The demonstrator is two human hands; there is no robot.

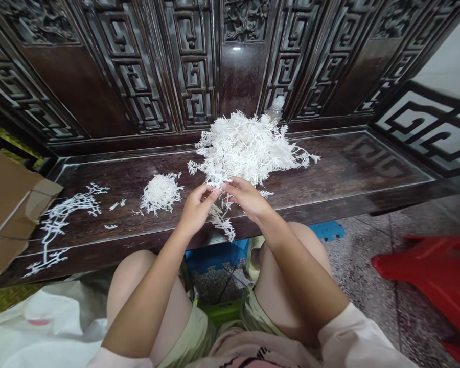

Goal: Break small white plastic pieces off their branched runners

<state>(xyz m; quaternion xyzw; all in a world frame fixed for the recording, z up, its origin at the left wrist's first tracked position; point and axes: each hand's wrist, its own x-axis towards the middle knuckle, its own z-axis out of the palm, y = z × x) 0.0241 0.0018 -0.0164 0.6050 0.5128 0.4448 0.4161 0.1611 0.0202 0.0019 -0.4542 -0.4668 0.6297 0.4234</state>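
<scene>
A large heap of white branching plastic sprigs point(245, 148) lies on the dark wooden bench top point(329, 174), and my hands work at its front edge. My left hand point(197, 207) and my right hand point(247, 197) pinch a white sprig point(221, 217) between their fingertips, and its lower end hangs over the bench edge. To the left of my hands is a smaller white heap of short sprigs point(161, 194). Farther left, long loose sprigs point(59, 225) lie flat on the bench.
A carved dark wood panel point(191, 66) rises behind the bench, with a plastic bottle point(276, 108) behind the large heap. A cardboard box point(7, 204) stands at the left, a red plastic stool point(425, 266) at the right, and a white plastic bag point(42, 327) at lower left.
</scene>
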